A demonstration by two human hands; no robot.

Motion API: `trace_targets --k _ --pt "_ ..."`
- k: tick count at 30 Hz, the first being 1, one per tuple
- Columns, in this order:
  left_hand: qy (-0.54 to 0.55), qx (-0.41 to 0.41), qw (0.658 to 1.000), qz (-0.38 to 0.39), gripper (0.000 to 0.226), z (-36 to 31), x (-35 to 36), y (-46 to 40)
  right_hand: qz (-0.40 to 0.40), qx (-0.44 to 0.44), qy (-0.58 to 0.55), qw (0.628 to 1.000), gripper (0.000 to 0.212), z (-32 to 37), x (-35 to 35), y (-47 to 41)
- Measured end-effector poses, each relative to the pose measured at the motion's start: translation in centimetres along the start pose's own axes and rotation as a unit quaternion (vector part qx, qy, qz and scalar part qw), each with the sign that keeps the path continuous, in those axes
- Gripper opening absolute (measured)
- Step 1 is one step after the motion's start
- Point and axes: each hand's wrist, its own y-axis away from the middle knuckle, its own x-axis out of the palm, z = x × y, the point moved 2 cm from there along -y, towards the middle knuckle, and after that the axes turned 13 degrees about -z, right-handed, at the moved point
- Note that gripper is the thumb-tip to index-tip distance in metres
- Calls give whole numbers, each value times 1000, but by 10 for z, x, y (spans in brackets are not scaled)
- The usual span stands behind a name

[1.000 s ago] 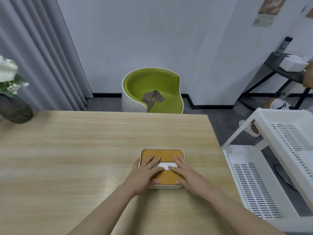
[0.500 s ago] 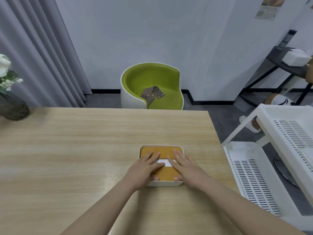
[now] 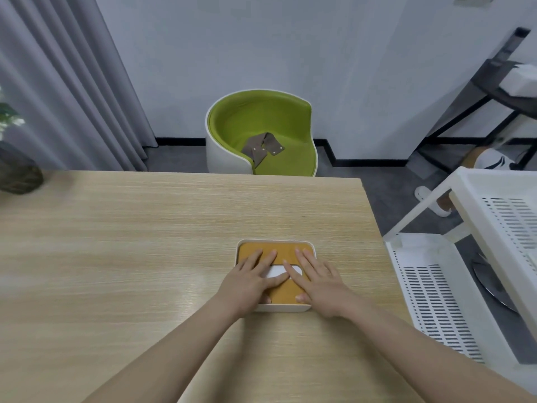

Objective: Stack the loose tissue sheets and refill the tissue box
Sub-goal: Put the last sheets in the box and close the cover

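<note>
A square white tissue box (image 3: 286,308) with an orange-brown lid (image 3: 283,250) sits on the wooden table (image 3: 145,242) near its right edge. White tissue (image 3: 274,271) shows through the oval slot in the lid's middle. My left hand (image 3: 251,282) lies flat on the lid's left half, fingers straight, thumb by the slot. My right hand (image 3: 315,279) lies flat on the right half, fingers spread, index finger across the slot. No loose tissue sheets are visible on the table.
A dark vase (image 3: 17,173) with white flowers stands at the table's far left. A green tub chair (image 3: 261,135) sits behind the table. A white slotted rack (image 3: 465,257) stands close to the table's right edge. Grey curtains hang at the back left.
Both hands have stayed flat on the lid, with only small shifts of the fingers near the slot. The camera view has tilted slightly.
</note>
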Motion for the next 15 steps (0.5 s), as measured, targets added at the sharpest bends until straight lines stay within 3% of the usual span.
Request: trace_targets --k 11,15 --pt "30 -1 999 14 64 3 -1 1 -43 -11 -33 998 70 -4 6 3" --pt "35 6 999 0 54 2 0 6 -75 1 -57 996 64 -4 7 12"
